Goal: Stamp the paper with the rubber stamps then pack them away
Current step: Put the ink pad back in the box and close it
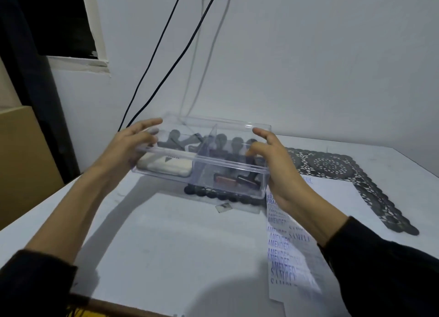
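- Both hands, left [128, 145] and right [273, 159], are gripping the clear box [228, 186] mid-frame.
- Stamps [237, 144] are filling its right compartment; an ink pad [164, 165] is lying in the left.

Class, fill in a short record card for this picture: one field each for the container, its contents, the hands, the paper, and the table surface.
container: clear plastic box with a divider, lid on top, held above the table
contents: white ink pad in the left compartment; dark-handled rubber stamps in both compartments
hands: left hand and right hand grip opposite ends of the box
paper: sheet lying at right, stamped AMENDED and SAMPLE in blue
table surface: white table, with a black lace mat behind
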Tool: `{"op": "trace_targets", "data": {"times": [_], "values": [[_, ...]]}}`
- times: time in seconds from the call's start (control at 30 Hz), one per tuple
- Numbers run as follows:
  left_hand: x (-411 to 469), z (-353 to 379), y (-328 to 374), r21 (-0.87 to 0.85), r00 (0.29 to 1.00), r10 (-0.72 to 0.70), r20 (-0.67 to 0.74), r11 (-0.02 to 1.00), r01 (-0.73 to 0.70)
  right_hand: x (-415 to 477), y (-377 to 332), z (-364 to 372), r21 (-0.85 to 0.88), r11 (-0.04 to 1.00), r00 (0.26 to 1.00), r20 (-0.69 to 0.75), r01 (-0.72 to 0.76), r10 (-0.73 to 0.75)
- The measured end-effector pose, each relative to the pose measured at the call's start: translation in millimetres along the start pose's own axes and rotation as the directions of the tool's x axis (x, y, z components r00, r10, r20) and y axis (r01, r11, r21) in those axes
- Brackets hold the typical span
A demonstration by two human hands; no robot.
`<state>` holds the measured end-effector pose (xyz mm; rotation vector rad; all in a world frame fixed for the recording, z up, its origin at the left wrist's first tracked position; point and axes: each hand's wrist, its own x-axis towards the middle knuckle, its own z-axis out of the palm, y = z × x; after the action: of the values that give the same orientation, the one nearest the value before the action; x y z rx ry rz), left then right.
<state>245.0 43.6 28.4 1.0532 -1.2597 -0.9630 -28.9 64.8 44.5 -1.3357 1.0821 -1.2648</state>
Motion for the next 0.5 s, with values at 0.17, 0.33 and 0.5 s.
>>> {"op": "trace_targets", "data": {"times": [0.17,0.33,0.5], "values": [[39,7,-23,0.008,0.999,-0.043,0.032,0.999,0.043,39,22,-1,0.013,1.0,0.999,-0.039,-0.005,0.006],[59,17,-50,-0.034,0.994,-0.105,0.035,0.994,0.106,66,46,-4,0.01,1.0,0.997,-0.068,-0.019,0.02],[59,27,-72,-0.17,0.992,-0.128,-0.003,0.977,0.126,74,65,-5,0.016,0.999,0.997,-0.071,-0.041,0.042]]}}
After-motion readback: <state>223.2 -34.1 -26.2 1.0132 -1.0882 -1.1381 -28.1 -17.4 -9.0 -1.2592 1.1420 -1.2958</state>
